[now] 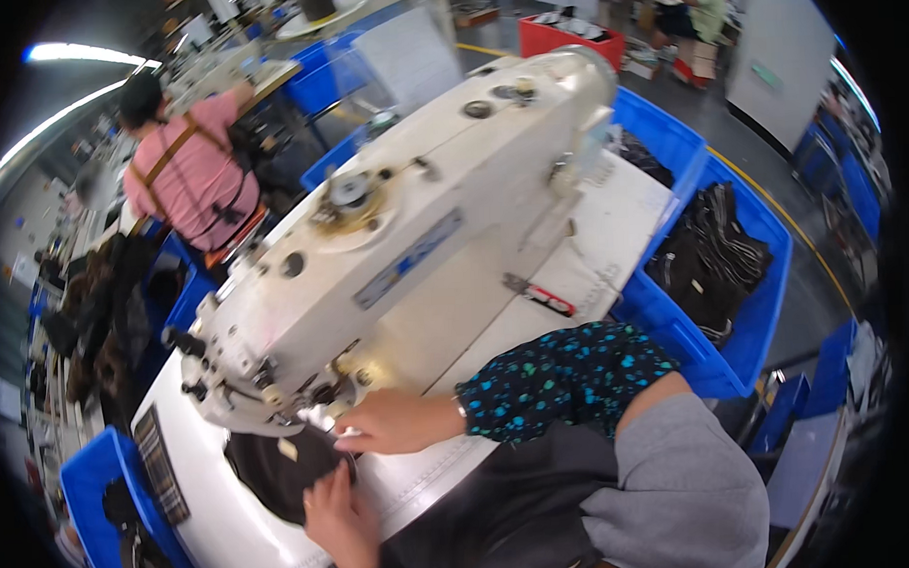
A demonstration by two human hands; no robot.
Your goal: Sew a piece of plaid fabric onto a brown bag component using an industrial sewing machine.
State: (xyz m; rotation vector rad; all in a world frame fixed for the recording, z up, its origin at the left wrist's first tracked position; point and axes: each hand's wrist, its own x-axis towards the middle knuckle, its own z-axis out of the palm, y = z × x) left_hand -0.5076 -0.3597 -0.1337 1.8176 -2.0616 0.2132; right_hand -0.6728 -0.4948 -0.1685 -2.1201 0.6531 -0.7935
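Cloth (271,481) at the needle end of your sewing machine (423,245).
You have the dark piece lying on the white surface (231,544), its pale tag (288,449) facing up. Your left hand (343,523) rests its fingers over the near edge; your right hand (399,423), fingers bent, reaches in at the right edge, close beside the machine's head. I cannot tell whether either pinches the cloth or only presses it. You seem to be lining up or guiding a seam; the next move likely calls for light, even feeding, fingertips clear of the needle, which is hidden here.
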